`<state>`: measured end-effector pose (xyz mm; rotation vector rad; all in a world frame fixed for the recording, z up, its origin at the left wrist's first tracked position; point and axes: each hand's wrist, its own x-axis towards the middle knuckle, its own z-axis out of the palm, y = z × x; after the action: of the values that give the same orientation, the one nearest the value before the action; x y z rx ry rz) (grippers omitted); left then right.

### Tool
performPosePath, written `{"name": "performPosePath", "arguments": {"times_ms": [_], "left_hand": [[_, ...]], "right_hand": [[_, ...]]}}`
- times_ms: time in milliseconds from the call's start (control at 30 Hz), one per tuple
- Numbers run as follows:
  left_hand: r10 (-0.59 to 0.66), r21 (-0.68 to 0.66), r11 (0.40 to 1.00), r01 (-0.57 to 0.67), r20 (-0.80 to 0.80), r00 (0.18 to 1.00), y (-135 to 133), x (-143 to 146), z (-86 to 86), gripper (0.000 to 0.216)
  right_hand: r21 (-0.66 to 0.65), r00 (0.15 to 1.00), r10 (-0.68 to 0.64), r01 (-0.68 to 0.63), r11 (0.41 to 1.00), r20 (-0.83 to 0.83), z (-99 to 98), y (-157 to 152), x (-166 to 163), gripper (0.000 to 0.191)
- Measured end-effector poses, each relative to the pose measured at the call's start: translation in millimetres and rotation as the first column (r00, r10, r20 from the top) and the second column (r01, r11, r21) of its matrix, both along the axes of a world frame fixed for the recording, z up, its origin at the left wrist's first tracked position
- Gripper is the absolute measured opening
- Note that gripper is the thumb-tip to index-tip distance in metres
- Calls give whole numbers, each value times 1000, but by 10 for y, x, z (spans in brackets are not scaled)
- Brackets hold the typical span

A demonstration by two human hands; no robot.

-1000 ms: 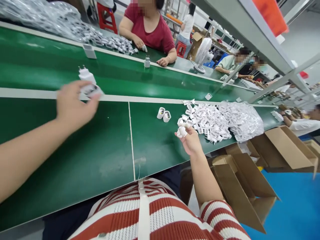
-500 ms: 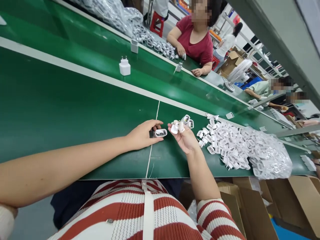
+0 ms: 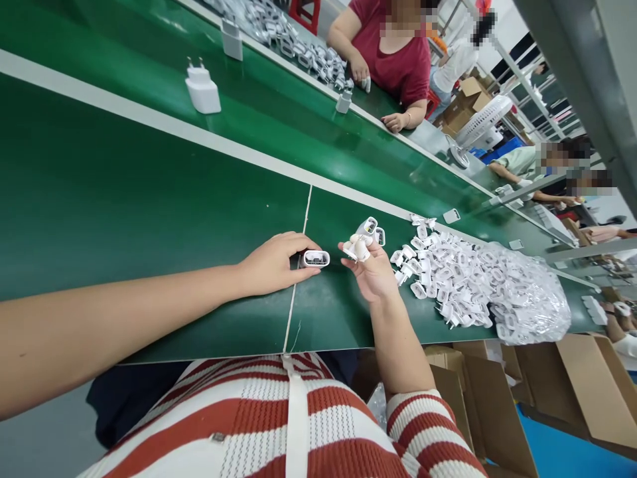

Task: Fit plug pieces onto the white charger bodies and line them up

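My left hand [image 3: 271,265] is closed around a white charger housing [image 3: 316,259], its open end facing right with inner parts showing. Just to the right, my right hand [image 3: 373,272] holds two more white charger housings [image 3: 369,226] on its far side, their open ends up. White-covered fingertips [image 3: 357,247] of that hand pinch a small white piece, perhaps a plug cap, mostly hidden by the fingers. A small gap separates the two hands above the green table [image 3: 149,212].
Right of my hands lies a heap of white plug caps [image 3: 448,279], partly in a clear plastic bag [image 3: 537,292]. On the green belt [image 3: 279,113] beyond stands a white charger [image 3: 203,89]. Across it sits a person in red [image 3: 403,60]. Cardboard boxes [image 3: 497,411] stand below the table edge.
The view has shifted, and the charger on the belt now appears farther left. My right fingers have turned the small white piece. Both hands keep their housings.
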<state>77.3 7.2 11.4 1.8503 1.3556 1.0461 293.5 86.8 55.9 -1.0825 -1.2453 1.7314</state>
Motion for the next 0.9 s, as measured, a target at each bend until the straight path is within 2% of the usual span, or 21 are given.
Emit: {"name": "performPosePath", "arguments": {"times_ms": [133,267,333,433,600,800,900], "left_hand": [[-5,-24,1000,5,-11,1000,5,-2,-6,44],[-15,-5,1000,15,14,1000,21,-1,-29,34],[-15,7,1000,15,27,1000,27,-2,-36,32],[-17,13,1000,17,35,999,31,-4,-36,32],[-11,4,1000,11,36,999,38,-7,-36,30],[9,-8,1000,-9,36,999,61,-8,-51,29],[1,14,1000,-1,31,1000,74,-7,-49,24]], "right_hand": [[107,996,-50,42,993,75,-13,-57,-54,53],[270,995,-88,71,960,55,-15,-119,-97,38],[360,994,-63,25,933,93,-22,-135,-90,29],[506,974,-59,-62,860,219,-35,-151,-75,18],[632,951,-142,-68,772,275,-47,-214,-149,16],[801,898,-165,-265,537,407,-48,-225,-222,10],[808,870,-162,-343,480,465,-34,-197,-225,9]]}}
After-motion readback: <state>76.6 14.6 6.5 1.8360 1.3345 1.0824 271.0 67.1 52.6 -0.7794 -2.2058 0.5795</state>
